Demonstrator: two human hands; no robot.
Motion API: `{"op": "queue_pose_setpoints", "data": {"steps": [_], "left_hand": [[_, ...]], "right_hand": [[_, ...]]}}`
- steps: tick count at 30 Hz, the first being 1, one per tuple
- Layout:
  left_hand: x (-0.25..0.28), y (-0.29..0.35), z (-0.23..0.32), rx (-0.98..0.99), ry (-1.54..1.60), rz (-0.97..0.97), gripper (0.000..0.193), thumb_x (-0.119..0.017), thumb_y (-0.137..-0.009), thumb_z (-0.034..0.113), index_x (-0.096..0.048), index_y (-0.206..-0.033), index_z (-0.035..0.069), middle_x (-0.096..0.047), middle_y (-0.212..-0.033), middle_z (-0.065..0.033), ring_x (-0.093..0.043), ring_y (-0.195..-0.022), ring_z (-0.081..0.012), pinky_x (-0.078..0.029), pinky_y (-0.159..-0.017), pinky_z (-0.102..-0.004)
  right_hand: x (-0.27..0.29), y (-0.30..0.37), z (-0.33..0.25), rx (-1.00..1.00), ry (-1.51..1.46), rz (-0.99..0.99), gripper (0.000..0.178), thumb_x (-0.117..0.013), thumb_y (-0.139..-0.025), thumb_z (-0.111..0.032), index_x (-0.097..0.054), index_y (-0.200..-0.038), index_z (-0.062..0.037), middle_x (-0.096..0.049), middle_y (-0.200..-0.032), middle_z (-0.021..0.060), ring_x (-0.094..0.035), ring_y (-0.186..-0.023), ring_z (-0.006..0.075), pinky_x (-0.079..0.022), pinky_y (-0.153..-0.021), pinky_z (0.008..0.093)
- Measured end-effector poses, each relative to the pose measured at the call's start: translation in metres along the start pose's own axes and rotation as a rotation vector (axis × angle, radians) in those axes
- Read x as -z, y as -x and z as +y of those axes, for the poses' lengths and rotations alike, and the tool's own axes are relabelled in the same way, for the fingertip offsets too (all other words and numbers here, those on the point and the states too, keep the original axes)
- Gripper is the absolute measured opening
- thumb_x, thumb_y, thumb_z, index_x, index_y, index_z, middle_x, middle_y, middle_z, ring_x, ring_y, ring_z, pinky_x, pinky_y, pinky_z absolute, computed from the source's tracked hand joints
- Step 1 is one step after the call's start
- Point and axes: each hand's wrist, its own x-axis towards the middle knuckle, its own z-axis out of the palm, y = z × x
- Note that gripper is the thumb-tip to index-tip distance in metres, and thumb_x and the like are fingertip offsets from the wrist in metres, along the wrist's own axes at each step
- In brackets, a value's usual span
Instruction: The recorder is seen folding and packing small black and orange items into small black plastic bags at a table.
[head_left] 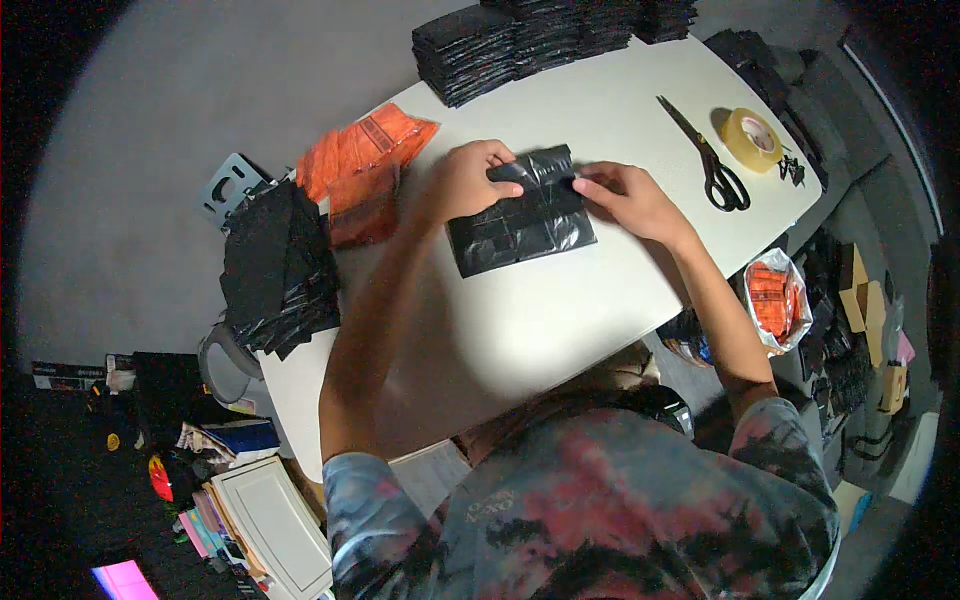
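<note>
A flat, shiny black plastic bag (525, 215) with crease lines lies on the white table in front of me. My left hand (465, 185) is closed on its upper left part, thumb on top and the fingers partly hidden beyond the far edge. At the upper right edge, my right hand (635, 205) pinches the same bag between thumb and fingers. To the left of my left hand, orange plastic packets (365, 160) lie overlapping. A pile of black plastic bags (280, 260) rests at the table's left edge.
Tall stacks of folded black bags (465, 55) stand along the far edge of the table (590, 300). Black-handled scissors (715, 170) and a roll of clear tape (752, 140) lie at the right. Beyond the right edge, an open bag holds orange packets (775, 300).
</note>
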Motion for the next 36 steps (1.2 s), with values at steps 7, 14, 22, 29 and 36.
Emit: {"op": "queue_pose_setpoints", "data": {"steps": [7,14,22,29,36], "left_hand": [[0.032,0.038,0.044,0.028,0.264,0.227,0.04,-0.087,-0.084,0.023,-0.07,-0.109,-0.002,-0.076,-0.096,-0.0095,-0.07,-0.085,-0.015,-0.055,-0.077,-0.0293],[0.039,0.077,0.069,0.091,0.09,0.507,0.042,-0.078,-0.093,0.042,-0.076,-0.09,0.0,-0.069,-0.069,-0.0039,-0.063,-0.064,-0.0115,-0.051,-0.063,-0.0319],[0.053,0.109,0.08,0.239,-0.058,0.464,0.032,-0.078,-0.093,0.035,-0.079,-0.094,0.003,-0.073,-0.075,-0.003,-0.065,-0.07,-0.0092,-0.051,-0.066,-0.0324],[0.002,0.103,0.033,0.248,0.218,0.291,0.027,-0.082,-0.09,0.025,-0.072,-0.079,0.002,-0.071,-0.073,-0.0065,-0.063,-0.064,-0.0111,-0.048,-0.057,-0.0355],[-0.032,0.089,-0.029,0.12,0.354,0.242,0.021,-0.085,-0.085,0.011,-0.069,-0.089,-0.001,-0.074,-0.081,-0.009,-0.067,-0.073,-0.0113,-0.053,-0.065,-0.0318]], "right_hand": [[0.013,-0.038,-0.057,0.363,-0.128,0.009,0.029,-0.078,-0.094,-0.022,-0.071,-0.077,0.0002,-0.058,-0.062,-0.0008,-0.05,-0.061,0.0071,-0.043,-0.057,0.0311],[0.034,-0.035,-0.145,0.863,0.358,-0.008,0.021,-0.08,-0.09,-0.018,-0.076,-0.1,-0.0007,-0.073,-0.083,0.0097,-0.065,-0.074,0.0185,-0.05,-0.066,0.0328],[0.04,-0.012,-0.137,0.38,0.134,-0.188,0.026,-0.087,-0.084,-0.013,-0.075,-0.102,0.0005,-0.069,-0.076,0.0005,-0.06,-0.069,0.0068,-0.047,-0.063,0.0264],[0.007,-0.041,-0.044,0.269,0.108,-0.273,0.03,-0.088,-0.083,-0.012,-0.075,-0.106,0.001,-0.069,-0.074,0.0012,-0.061,-0.067,0.0093,-0.05,-0.064,0.0286],[-0.028,-0.051,0.01,0.206,-0.088,-0.252,0.041,-0.089,-0.078,-0.006,-0.072,-0.114,0.0015,-0.071,-0.085,0.0043,-0.063,-0.078,0.0146,-0.051,-0.074,0.0323]]}}
